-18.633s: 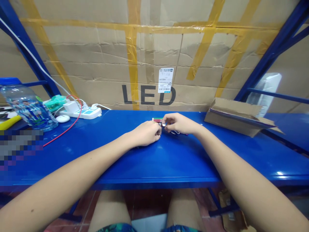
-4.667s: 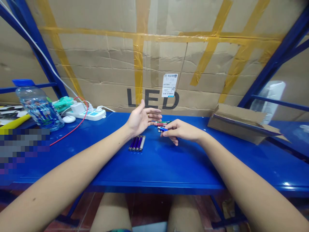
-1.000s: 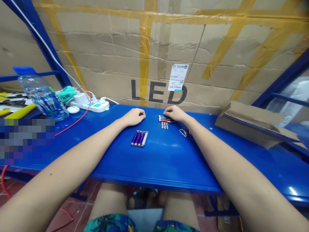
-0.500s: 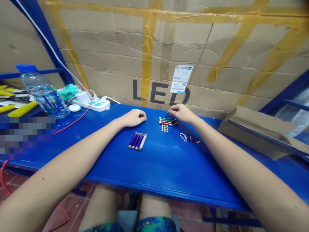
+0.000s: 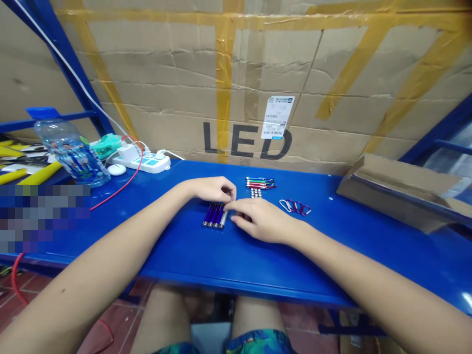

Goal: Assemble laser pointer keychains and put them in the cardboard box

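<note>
A row of slim purple metal tubes (image 5: 211,216) with silver ends lies side by side on the blue table, a silver tube (image 5: 223,219) at its right end. My left hand (image 5: 217,189) rests at the far ends of the row, its fingers curled and covering those ends; whether anything is inside them is hidden. From the right, my right hand (image 5: 260,220) reaches to the silver tube, index finger stretched out to its upper part and thumb apart; nothing shows in its grasp. Beyond it lie several thin coloured pens (image 5: 260,183) and small silver button-shaped pieces (image 5: 255,192).
Linked carabiners (image 5: 295,207) lie to the right. A cardboard tray (image 5: 391,196) stands at the right edge. On the left are a water bottle (image 5: 72,150), a white power strip (image 5: 151,162), a red cable (image 5: 129,177) and yellow-handled tools (image 5: 40,174). A large carton (image 5: 165,93) stands behind.
My right hand has moved left and nearer, from beside the coloured pens to the silver tube. My left hand has shifted slightly right, over the far ends of the tubes.
</note>
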### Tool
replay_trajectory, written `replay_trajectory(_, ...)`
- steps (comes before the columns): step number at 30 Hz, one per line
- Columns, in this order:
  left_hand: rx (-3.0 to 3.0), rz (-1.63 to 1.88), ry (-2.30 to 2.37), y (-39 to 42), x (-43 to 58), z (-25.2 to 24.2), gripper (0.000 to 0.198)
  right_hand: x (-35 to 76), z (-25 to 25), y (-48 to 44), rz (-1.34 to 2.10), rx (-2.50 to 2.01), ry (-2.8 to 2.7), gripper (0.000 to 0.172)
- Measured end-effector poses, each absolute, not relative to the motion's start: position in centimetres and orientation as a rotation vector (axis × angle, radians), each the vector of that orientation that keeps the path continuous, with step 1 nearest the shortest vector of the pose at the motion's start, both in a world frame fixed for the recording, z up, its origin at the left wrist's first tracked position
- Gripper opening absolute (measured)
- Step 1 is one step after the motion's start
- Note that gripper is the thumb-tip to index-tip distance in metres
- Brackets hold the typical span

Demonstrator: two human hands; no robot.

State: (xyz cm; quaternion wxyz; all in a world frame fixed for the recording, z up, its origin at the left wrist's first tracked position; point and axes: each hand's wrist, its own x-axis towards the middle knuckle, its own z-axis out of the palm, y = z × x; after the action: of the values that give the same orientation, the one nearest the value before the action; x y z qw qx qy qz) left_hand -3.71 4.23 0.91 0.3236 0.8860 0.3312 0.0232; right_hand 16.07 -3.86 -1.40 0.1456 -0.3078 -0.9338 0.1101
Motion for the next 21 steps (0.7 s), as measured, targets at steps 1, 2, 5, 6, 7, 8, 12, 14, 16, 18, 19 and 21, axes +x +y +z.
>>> replay_trajectory(1, 2.332, 0.051, 0.882, 4.2, -3.7, 1.0, 0.018, 16.2, -1.5, -3.8, 0.337, -0.888, -2.668, 0.029)
replay_trajectory(2, 2.341, 0.044, 0.894, 4.1, -3.7, 1.0, 0.018, 16.3, -1.6, -3.6, 0.353, -0.884, -2.657, 0.03)
replay_trajectory(5, 2.368, 0.049, 0.91, 3.9, -3.6, 0.9, 0.016, 16.4, -1.5, -3.5, 0.348, -0.866, -2.669, 0.026)
replay_trajectory(6, 2.374, 0.058, 0.916, 3.9, -3.5, 0.9, 0.015, 16.3, -1.5, -3.5, 0.334, -0.875, -2.676, 0.024)
replay_trajectory(7, 2.377, 0.07, 0.926, 3.9, -3.5, 0.8, 0.014, 16.2, -1.4, -3.6, 0.321, -0.896, -2.68, 0.022)
replay_trajectory(8, 2.378, 0.083, 0.941, 4.0, -3.5, 0.6, 0.013, 16.1, -1.3, -3.7, 0.309, -0.927, -2.679, 0.02)
replay_trajectory(12, 2.427, 0.152, 0.988, 4.1, -3.1, 0.1, 0.014, 16.4, -0.8, -3.7, 0.245, -1.093, -2.615, 0.016)
replay_trajectory(14, 2.458, 0.185, 0.989, 3.9, -2.8, -0.1, 0.013, 17.0, -0.4, -3.5, 0.196, -1.176, -2.539, 0.016)
replay_trajectory(16, 2.467, 0.189, 1.004, 3.6, -2.4, -0.2, 0.014, 17.9, 0.0, -3.0, 0.162, -1.243, -2.438, 0.017)
replay_trajectory(18, 2.465, 0.188, 1.027, 3.2, -2.0, -0.2, 0.014, 18.9, 0.2, -2.5, 0.15, -1.297, -2.345, 0.017)
replay_trajectory(19, 2.468, 0.2, 1.036, 3.0, -1.9, -0.1, 0.014, 19.4, 0.3, -2.2, 0.146, -1.323, -2.312, 0.018)
replay_trajectory(21, 2.483, 0.244, 1.042, 2.8, -1.7, 0.2, 0.015, 20.0, 0.3, -1.9, 0.141, -1.36, -2.274, 0.018)
